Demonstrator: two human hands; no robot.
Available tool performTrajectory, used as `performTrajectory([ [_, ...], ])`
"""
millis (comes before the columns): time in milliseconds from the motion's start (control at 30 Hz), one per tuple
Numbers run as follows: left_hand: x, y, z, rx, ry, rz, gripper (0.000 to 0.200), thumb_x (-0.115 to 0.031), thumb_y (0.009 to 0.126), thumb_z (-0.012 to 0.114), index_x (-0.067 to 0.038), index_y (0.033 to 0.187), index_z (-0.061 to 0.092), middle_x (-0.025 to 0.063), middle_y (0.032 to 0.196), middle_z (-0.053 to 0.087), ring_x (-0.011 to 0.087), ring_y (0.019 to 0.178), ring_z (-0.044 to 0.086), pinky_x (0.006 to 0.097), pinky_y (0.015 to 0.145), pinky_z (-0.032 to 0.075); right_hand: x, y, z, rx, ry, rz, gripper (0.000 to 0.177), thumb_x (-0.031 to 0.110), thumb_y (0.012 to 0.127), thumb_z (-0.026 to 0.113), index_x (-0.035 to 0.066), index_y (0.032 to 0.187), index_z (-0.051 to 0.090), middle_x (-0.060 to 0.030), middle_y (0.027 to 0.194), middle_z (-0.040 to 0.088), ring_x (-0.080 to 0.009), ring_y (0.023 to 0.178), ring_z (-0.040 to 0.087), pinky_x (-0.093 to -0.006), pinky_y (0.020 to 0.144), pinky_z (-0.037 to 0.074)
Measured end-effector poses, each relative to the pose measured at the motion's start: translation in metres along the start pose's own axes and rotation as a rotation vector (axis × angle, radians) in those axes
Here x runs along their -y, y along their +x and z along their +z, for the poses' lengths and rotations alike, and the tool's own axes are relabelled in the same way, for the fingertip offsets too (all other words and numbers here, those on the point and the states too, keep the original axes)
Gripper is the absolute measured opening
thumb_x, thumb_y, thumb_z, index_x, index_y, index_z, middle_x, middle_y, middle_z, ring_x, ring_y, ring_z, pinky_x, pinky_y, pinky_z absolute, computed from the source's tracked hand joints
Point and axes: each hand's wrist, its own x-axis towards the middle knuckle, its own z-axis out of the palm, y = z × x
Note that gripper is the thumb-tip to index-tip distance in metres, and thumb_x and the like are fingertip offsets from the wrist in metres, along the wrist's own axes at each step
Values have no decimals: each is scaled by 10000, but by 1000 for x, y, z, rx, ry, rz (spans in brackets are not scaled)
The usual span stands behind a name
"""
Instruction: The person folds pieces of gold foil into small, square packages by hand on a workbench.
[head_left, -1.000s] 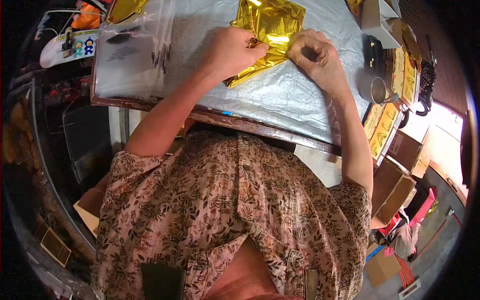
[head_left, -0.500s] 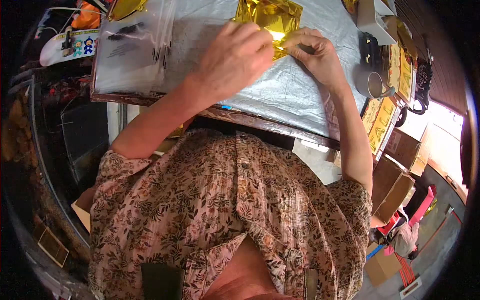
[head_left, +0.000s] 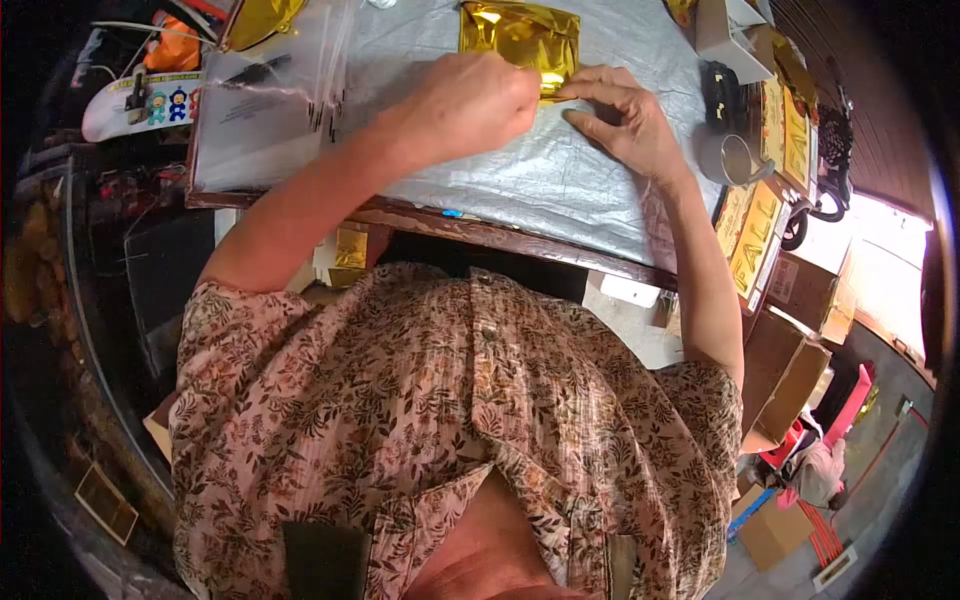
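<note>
A shiny gold foil packet (head_left: 520, 40) lies on the silvery table cover (head_left: 590, 165) at the top middle. My left hand (head_left: 475, 108) is at its lower left edge, fingers curled in; what they hold, if anything, is hidden. At the packet's lower right corner, my right hand (head_left: 625, 118) touches the foil with its fingertips, thumb spread away below. Clear plastic bags (head_left: 260, 130) lie flat to the left of my left forearm, with another gold foil piece (head_left: 262, 20) above them.
Right of my right hand are a metal mug (head_left: 728, 160), a black item (head_left: 720, 95) and a white box (head_left: 728, 42). Boxes with gold lettering (head_left: 755, 240) stand at the table's right side. The table's front edge (head_left: 480, 230) runs below my forearms. Cardboard boxes (head_left: 785, 385) stand farther right.
The foil packet now looks flatter and squarer. My left hand has moved slightly left and its fingers are more curled. My right thumb has come away from the foil.
</note>
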Motion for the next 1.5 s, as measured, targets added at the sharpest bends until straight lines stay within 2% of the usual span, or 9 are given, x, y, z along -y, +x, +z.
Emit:
performTrajectory([
  [100,12,9,-7,65,-102,43,184,-207,954,656,-40,944,732,178,813,725,325,744,722,441,702,563,-9,-5,12,-82,-9,-32,200,58,890,781,60,1089,799,-71,1110,738,-223,1086,638,-327,974,503],
  [233,32,4,-13,131,-352,19,233,-219,976,641,-15,929,744,168,772,719,307,726,732,407,700,572,-6,-8,16,-143,-144,-68,204,66,881,786,65,1084,806,-85,1122,739,-242,1088,641,-342,964,514],
  [300,58,-8,-9,-127,-551,88,275,-271,1007,641,-19,997,749,140,820,738,295,791,742,366,722,569,-3,-9,14,-134,-176,-44,194,60,885,781,55,1078,805,-90,1122,739,-246,1095,638,-340,975,497],
  [333,67,-16,-11,-111,-468,53,187,-117,975,607,-37,1088,732,109,994,759,280,943,739,368,823,574,-2,-9,14,-121,-172,-57,194,60,885,781,55,1078,805,-90,1122,739,-246,1095,638,-340,975,497],
  [367,74,-24,-10,-126,-465,37,187,-117,975,607,-37,1088,732,109,994,759,280,943,739,368,823,574,-1,-9,15,-127,-166,-42,192,58,887,779,51,1078,804,-92,1124,737,-248,1096,636,-338,979,492],
  [467,80,-45,-5,-81,-311,211,380,85,846,592,-32,1204,645,101,1275,682,288,1189,663,389,1033,526,2,-10,15,-107,-155,-26,200,39,885,776,45,1084,799,-94,1137,732,-251,1100,634,-335,980,489],
  [633,79,-52,9,-91,-343,157,417,14,772,622,-49,1183,591,112,1175,653,329,1125,643,431,1001,525,2,-11,16,-118,-87,66,186,14,910,766,24,1093,792,-85,1138,727,-204,1090,638,-300,983,482],
  [900,79,-53,25,-312,-366,188,213,-126,855,763,9,1016,727,108,1092,687,303,1016,671,416,923,550,5,-8,17,-122,-59,100,172,12,923,755,0,1093,782,-87,1127,716,-190,1078,629,-283,978,469],
  [1500,83,-46,29,-217,-319,32,241,-180,967,691,25,1094,714,161,1147,673,349,1108,632,445,966,508,12,-7,28,-223,-174,62,121,63,934,761,12,1044,755,-100,1126,715,-233,1093,622,-330,1004,464],
])
